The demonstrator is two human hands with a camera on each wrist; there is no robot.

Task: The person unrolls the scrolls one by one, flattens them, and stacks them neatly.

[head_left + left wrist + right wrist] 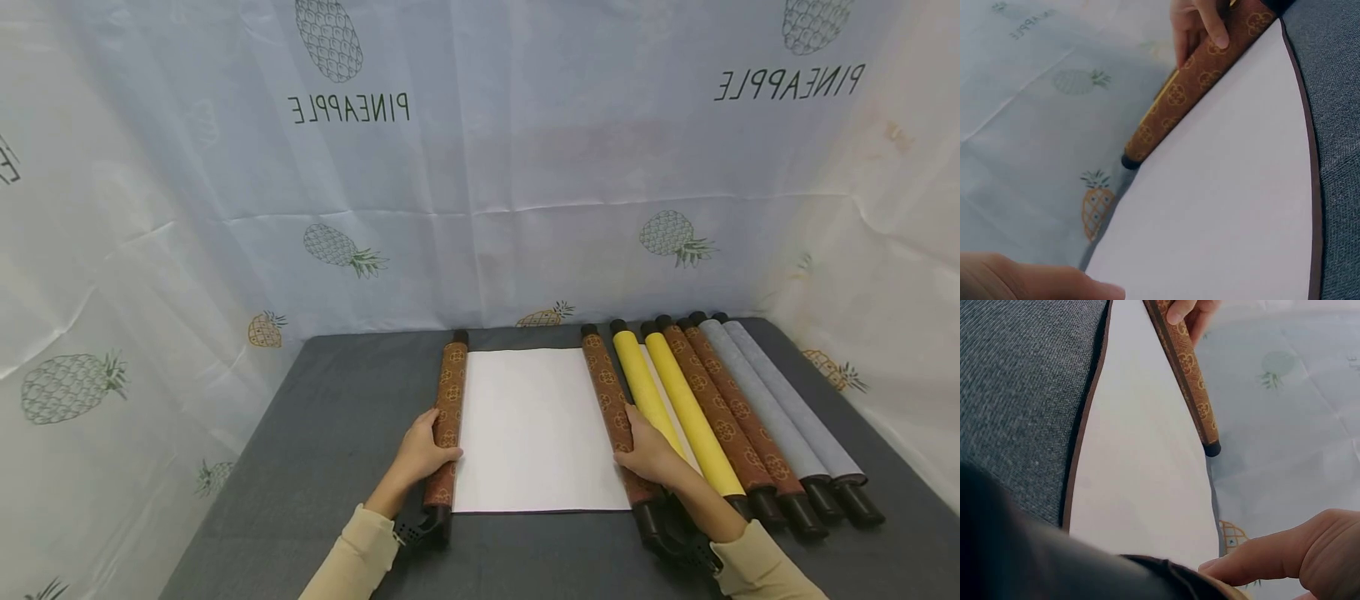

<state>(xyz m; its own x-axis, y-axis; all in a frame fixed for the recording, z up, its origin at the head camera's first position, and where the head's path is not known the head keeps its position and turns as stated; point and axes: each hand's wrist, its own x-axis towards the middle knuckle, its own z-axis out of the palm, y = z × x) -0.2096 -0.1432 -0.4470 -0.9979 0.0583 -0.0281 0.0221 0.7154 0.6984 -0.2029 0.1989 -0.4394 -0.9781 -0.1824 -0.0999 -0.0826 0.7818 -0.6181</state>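
Note:
A partly unrolled scroll lies on the dark grey table, its white sheet [536,429] spread between two brown patterned rolls with black end knobs. My left hand [420,452] grips the left roll [453,375], thumb on the inner side near the sheet. Around the right roll [603,373] my right hand [651,450] holds on at the lower half, its thumb toward the outer side. In the left wrist view, the fingers of the right hand [1200,25] lie across the brown roll. A thin dark border [1085,437] edges the sheet in the right wrist view.
Right of the open scroll, several rolled scrolls lie side by side: yellow rolls [693,412], brown patterned rolls [716,408] and light grey rolls [795,400]. The nearest yellow one sits close to my right hand. A pineapple-print curtain [525,167] hangs behind the grey table [315,450].

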